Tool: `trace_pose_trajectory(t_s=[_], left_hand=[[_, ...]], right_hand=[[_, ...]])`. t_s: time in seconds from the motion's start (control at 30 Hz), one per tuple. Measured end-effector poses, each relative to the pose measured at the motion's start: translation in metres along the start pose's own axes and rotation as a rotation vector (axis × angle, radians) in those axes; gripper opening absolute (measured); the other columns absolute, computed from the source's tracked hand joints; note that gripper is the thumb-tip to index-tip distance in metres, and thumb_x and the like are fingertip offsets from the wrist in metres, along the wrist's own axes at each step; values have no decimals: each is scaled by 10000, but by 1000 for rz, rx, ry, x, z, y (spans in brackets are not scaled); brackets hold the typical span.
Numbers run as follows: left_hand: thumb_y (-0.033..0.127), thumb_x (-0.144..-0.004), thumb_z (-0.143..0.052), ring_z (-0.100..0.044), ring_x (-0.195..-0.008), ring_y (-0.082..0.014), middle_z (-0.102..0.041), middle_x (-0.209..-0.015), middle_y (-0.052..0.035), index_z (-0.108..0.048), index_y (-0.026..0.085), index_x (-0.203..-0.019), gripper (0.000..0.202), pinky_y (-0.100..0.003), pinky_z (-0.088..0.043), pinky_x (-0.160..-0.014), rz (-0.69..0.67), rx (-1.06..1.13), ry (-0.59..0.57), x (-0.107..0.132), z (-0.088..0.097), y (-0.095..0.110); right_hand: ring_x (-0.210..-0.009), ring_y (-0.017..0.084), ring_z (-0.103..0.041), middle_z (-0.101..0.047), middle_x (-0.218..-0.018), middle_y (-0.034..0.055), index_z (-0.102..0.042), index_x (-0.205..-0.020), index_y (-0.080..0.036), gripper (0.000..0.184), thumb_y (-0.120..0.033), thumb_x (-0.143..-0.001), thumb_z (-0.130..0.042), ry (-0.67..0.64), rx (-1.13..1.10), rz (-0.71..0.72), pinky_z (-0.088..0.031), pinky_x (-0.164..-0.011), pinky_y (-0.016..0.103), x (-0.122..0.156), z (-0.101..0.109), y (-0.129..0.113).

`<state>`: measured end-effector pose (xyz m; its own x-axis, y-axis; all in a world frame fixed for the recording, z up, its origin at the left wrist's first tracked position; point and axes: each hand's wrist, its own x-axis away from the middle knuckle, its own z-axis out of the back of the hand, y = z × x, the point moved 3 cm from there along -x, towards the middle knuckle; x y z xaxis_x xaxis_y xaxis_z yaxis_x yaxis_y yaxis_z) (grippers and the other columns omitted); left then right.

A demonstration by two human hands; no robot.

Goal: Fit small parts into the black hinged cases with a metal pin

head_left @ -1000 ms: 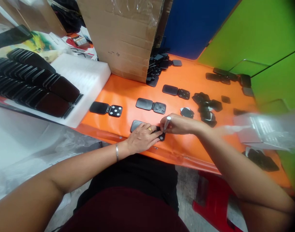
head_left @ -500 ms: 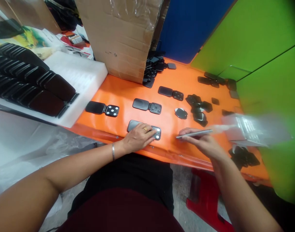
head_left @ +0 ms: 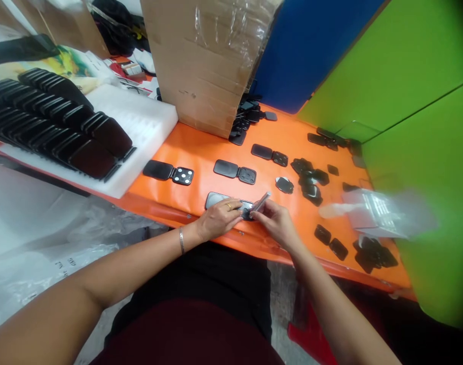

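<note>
A black two-part hinged piece (head_left: 216, 198) lies at the near edge of the orange table (head_left: 201, 147). My left hand (head_left: 218, 219) rests on it with its fingers curled, pressing it down. My right hand (head_left: 275, 222) pinches a thin silver tool (head_left: 261, 201) whose tip points at the square end of that piece. Two more hinged pieces, one with white dots (head_left: 168, 172) and one without (head_left: 234, 171), lie just behind.
A white foam tray (head_left: 140, 121) with rows of black pieces (head_left: 60, 126) sits at the left. A cardboard box (head_left: 204, 56) stands behind. Loose black parts (head_left: 309, 177) are scattered right; a clear plastic bag (head_left: 372, 213) lies near the green wall (head_left: 417, 101).
My right hand swung out to the right with the silver tool, then came back to the piece under my left hand. The left hand stayed put.
</note>
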<state>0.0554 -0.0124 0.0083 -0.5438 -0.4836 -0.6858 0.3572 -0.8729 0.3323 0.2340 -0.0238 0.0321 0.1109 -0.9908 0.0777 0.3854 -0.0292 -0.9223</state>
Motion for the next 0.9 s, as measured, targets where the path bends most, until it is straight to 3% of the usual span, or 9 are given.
trace_pose_trajectory(t_s=[0.23, 0.33, 0.57, 0.8, 0.9], left_hand=[[200, -940, -494, -604, -1048, -214, -647, -1032, -111, -655, 137, -960, 175, -401, -525, -950, 17, 2, -83, -3, 2, 1], [180, -943, -477, -564, -1085, -221, -617, -1054, -104, -669, 181, -1024, 209, -389, -515, -927, 34, -31, -147, -2, -1, 1], [239, -935, -524, -545, -979, -202, -579, -1051, -66, -691, 269, -1062, 212, -335, -498, -835, 71, -52, -213, 0, -5, -2], [229, -930, -543, -536, -932, -184, -578, -1014, -56, -698, 296, -1057, 211, -310, -472, -822, 22, -119, -235, -2, -6, -3], [243, -929, -548, -528, -935, -190, -571, -1005, -54, -683, 322, -1092, 226, -313, -465, -815, 19, -138, -250, -1, -7, -4]], right_hand=[[-729, 207, -650, -676, -857, 73, -612, -881, -176, 189, -345, -799, -631, -12, 127, -24, -537, -700, 351, 4, 6, 3], [-699, 192, -633, -672, -807, 57, -614, -839, -184, 113, -291, -804, -607, -61, 265, 11, -513, -669, 326, 3, 4, -5], [-645, 151, -593, -648, -729, 26, -602, -784, -185, 37, -162, -775, -575, -408, 414, 123, -465, -603, 265, -16, 6, -26], [-693, 156, -600, -658, -742, 24, -659, -794, -157, 116, -260, -745, -685, -872, 233, -36, -486, -641, 274, -37, 18, -27], [-735, 173, -625, -672, -775, 41, -673, -819, -151, 191, -320, -744, -720, -874, 96, -122, -511, -693, 305, -25, 29, -17]])
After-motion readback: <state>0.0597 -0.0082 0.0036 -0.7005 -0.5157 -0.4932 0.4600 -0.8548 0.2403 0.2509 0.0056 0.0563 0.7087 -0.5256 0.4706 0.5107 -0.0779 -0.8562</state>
